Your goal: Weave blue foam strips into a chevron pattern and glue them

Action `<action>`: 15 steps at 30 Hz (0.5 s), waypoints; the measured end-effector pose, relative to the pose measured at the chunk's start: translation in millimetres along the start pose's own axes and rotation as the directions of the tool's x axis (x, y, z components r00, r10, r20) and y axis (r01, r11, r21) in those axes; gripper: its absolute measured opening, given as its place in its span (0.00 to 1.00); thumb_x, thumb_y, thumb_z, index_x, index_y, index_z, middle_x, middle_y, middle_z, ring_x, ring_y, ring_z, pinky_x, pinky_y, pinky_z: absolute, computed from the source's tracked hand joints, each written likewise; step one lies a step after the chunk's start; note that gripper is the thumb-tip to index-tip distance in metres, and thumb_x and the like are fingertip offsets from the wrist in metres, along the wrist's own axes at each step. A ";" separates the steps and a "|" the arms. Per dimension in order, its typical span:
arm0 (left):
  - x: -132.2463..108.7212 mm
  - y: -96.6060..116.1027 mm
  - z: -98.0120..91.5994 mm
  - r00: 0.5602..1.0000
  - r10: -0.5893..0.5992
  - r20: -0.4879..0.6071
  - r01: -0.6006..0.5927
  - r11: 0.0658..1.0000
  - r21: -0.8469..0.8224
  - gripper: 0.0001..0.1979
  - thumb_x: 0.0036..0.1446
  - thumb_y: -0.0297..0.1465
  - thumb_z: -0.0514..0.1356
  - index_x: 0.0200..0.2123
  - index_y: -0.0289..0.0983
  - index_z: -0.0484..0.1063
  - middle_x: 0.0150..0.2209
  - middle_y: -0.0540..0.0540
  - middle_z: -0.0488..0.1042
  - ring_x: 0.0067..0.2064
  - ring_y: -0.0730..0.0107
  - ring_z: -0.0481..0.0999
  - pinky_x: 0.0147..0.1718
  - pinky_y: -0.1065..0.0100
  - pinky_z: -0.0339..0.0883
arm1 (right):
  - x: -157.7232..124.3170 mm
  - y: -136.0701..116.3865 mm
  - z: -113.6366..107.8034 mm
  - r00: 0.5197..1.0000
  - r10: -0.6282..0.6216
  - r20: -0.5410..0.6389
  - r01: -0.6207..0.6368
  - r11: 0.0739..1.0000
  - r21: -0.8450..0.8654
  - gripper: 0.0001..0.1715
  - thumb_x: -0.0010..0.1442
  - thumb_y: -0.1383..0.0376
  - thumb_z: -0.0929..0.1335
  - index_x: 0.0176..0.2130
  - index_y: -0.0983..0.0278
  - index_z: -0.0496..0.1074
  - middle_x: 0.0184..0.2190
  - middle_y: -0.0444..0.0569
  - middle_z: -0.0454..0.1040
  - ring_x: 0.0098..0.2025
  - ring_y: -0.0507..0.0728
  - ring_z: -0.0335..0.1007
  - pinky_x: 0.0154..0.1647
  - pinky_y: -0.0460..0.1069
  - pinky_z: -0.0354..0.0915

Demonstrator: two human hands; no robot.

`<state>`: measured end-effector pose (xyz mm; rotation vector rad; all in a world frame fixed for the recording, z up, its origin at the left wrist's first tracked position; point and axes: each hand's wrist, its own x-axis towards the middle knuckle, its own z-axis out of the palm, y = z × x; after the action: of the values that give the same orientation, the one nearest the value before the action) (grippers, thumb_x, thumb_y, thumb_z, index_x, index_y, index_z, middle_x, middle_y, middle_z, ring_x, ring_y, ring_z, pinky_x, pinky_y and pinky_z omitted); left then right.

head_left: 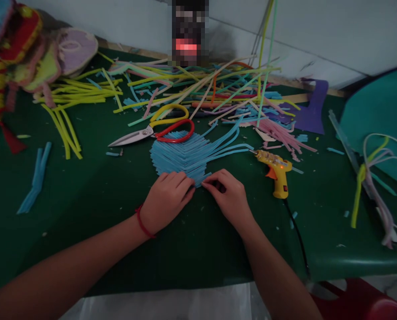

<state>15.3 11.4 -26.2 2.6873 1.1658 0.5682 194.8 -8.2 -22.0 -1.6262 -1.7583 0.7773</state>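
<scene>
A flat, rounded blue piece (181, 153) made of slanting strips in a herringbone pattern lies on the green tabletop. Loose blue strip ends (228, 144) trail from its right side. My left hand (168, 195), with a red cord at the wrist, has its fingers curled over the near edge of the piece. Beside it, my right hand (230, 195) pinches at the same edge with thumb and forefinger. Scissors (151, 129) with one yellow and one red handle rest across the far edge of the piece. To the right lies a yellow glue gun (276, 171), its nozzle near the strip ends.
A tangle of coloured strips (198, 93) spreads along the wall side, with yellow strips (81, 91) at left. Bent blue strips (36, 182) lie far left. The glue gun's black cord (298, 235) runs over the near edge. A red stool (354, 300) stands below right.
</scene>
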 end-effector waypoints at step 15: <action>-1.0 -0.8 -1.4 1.000 0.012 0.021 -0.012 1.000 0.008 0.08 0.63 0.29 0.52 0.37 0.36 0.70 0.31 0.47 0.72 0.33 0.66 0.69 0.33 0.65 0.58 | 3.5 11.4 -19.3 0.990 -0.138 -0.026 0.135 0.986 -0.095 0.10 0.56 0.69 0.70 0.39 0.58 0.77 0.35 0.47 0.69 0.37 0.54 0.68 0.34 0.48 0.65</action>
<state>13.5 11.2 -25.5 2.7020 1.1502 0.5372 216.7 -3.6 -18.3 -1.5497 -1.8858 0.6102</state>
